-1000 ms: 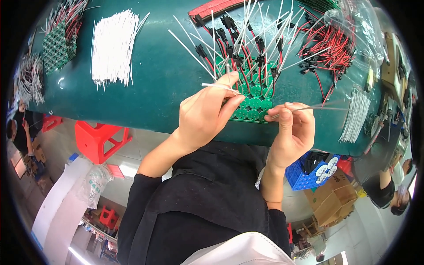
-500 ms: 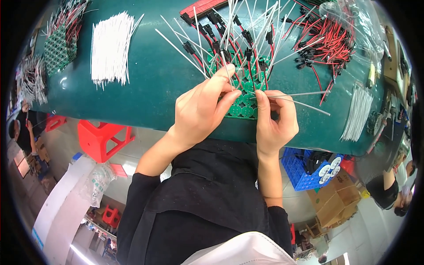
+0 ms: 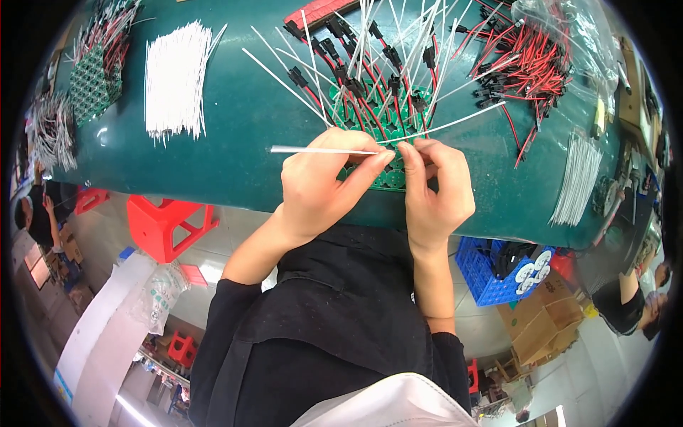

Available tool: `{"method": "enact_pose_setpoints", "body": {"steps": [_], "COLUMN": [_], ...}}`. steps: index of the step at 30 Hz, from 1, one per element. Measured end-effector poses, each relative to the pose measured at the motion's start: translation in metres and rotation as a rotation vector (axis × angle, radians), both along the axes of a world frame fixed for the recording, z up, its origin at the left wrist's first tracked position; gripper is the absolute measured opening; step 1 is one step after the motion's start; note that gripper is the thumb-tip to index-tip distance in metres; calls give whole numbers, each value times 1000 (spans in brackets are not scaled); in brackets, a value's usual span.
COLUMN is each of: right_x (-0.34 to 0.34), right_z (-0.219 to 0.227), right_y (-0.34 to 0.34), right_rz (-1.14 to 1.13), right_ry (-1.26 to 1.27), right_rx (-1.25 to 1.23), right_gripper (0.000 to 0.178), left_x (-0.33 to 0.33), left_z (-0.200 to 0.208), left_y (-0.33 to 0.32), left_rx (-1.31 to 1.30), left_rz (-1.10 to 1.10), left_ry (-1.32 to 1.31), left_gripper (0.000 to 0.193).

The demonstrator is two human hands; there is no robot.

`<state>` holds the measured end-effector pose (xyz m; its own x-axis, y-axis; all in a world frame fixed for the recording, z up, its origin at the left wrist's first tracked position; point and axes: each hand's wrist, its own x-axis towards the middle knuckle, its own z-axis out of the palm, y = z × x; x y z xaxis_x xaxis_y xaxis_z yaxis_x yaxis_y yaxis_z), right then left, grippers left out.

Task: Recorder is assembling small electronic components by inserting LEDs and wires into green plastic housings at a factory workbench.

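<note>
My left hand (image 3: 316,174) is pinched on a thin white wire (image 3: 299,150), which sticks out to the left across the knuckles. Close beside it, the thumb and fingers of my right hand (image 3: 437,188) are pressed together; whatever is between them is too small to make out. Another pale wire (image 3: 469,119) slants up and right from the fingertips. Both hands are over a green circuit board panel (image 3: 388,180), partly hidden beneath them. Red and black leads with black connectors (image 3: 391,57) and several white wires stand up from its far part.
White wires (image 3: 174,82) lie bundled at the left, grey wires (image 3: 576,181) at the right. Red and black leads (image 3: 533,75) are heaped beside a clear plastic bag (image 3: 580,43). Wired boards (image 3: 94,84) sit far left. A red stool (image 3: 160,224) and blue crate (image 3: 491,274) stand below the table.
My left hand has lowered its raised fingers and now holds a white wire pointing left. My right hand has moved slightly left and up; the two wires that stuck out right from it have shifted.
</note>
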<state>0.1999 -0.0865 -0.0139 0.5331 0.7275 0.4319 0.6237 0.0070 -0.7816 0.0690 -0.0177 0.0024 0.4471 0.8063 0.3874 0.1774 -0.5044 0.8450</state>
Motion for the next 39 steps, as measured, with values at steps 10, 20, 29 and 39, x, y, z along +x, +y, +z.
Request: {"method": "enact_pose_setpoints", "body": {"steps": [10, 20, 29, 39], "right_x": [9, 20, 17, 15], "right_z": [7, 3, -1, -5], "right_y": [-8, -23, -25, -21], "right_rz": [8, -56, -2, -2], "right_ry": [-34, 110, 109, 44], "right_rx": [14, 59, 69, 88], "right_gripper": [22, 17, 20, 22], "left_x": [6, 8, 10, 16], "left_z": [-2, -5, 2, 10], "left_y": [-2, -3, -3, 1], "left_rx": [137, 152, 194, 258], "left_rz": [50, 63, 54, 59], "left_ry": [137, 127, 255, 316], "left_gripper": [21, 20, 23, 26]}}
